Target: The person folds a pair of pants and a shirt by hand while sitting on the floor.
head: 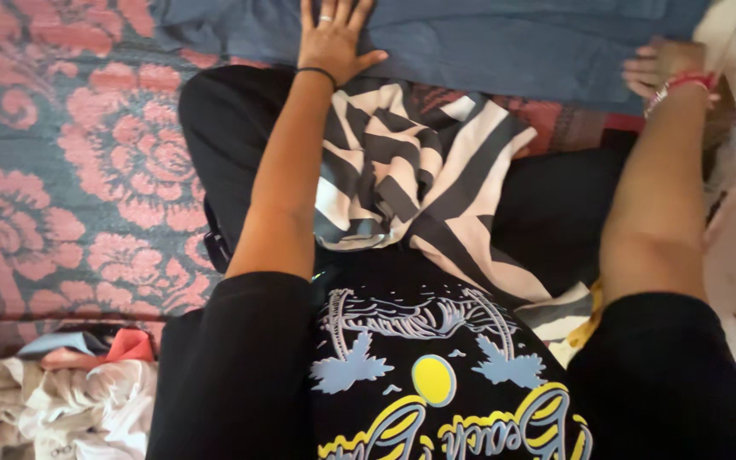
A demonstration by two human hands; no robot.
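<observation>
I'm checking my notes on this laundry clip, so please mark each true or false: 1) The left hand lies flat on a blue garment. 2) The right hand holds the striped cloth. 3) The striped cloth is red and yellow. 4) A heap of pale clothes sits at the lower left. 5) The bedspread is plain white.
1) True: the left hand is spread flat on the blue garment.
2) False: the right hand grips the blue garment's edge; the striped cloth lies in the lap.
3) False: it is black and white.
4) True: the heap of pale clothes is there.
5) False: the bedspread has pink flowers on grey.
</observation>
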